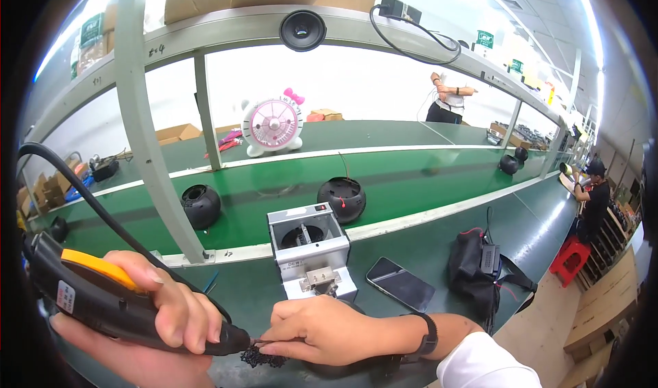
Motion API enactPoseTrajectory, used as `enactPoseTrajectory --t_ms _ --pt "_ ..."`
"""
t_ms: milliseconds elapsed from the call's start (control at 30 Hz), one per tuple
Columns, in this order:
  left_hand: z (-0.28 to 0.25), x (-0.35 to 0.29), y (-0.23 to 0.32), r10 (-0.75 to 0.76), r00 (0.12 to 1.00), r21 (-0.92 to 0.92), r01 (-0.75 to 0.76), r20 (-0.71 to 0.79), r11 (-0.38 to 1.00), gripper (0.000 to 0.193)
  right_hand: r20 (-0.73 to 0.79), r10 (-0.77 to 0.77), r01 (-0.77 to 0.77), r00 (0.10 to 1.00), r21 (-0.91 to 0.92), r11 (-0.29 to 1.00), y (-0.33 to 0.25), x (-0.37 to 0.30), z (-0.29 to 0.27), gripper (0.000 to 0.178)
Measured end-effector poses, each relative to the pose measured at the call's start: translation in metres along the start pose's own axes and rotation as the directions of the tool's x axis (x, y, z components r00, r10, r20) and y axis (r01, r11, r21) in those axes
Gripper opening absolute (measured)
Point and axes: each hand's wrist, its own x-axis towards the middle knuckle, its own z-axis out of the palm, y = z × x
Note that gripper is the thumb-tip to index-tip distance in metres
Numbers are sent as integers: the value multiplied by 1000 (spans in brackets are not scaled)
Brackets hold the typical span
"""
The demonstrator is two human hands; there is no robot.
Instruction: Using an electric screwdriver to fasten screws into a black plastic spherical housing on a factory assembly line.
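My left hand (181, 312) is wrapped round a black electric screwdriver (116, 312) with an orange lever; the tool lies almost level, its nose toward the right. The fingertips of my right hand (322, 330) are pinched together at that nose, around the thin tip; whatever sits between them is too small to tell. Just below the fingertips lies a heap of small black screws (264, 358). Beyond my right hand stands a silver and grey screw feeder (308, 247) with a see-through top. A dark rounded thing beneath my right hand is mostly hidden.
A phone (400, 283) and a black bag-like bundle with cords (476, 268) lie to the right. Black round housings (343, 199) sit along the green conveyor belt (274, 189). A shelf post (147, 134) rises at left; the screwdriver's cable (82, 189) arches there. A person (593, 199) sits far right.
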Motion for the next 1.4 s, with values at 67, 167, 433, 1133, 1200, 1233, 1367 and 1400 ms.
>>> enactPoseTrajectory --t_ms 67,167,433,1133,1200,1233,1367,1400 --pt "-1 1 2 11 1000 3 -11 7 1000 72 -5 -1 1 1000 5 1000 -1 2 1 21" --pt "-3 1 3 23 1000 32 -23 -8 999 70 -13 -3 3 1000 9 1000 -1 3 2 21" --pt "-12 1 9 54 993 -6 -54 105 999 69 -46 -16 20 999 90 996 6 -2 3 20" --pt "3 -15 -15 -229 969 -111 239 98 965 98 155 48 -29 987 -124 992 15 -4 -22 26" --pt "14 -19 -18 -268 963 -4 268 41 963 103 166 100 -80 981 -124 989 9 -4 -26 21" --pt "9 -20 -20 -290 952 27 289 101 957 106 142 97 -84 985 -96 992 11 -6 -27 21" --pt "18 -23 -23 -260 966 -36 259 -12 965 106 120 83 -71 989 -104 992 15 -8 -30 20" --pt "16 -23 -25 -258 965 -43 260 37 965 107 117 83 -70 990 -106 992 16 -9 -30 20"
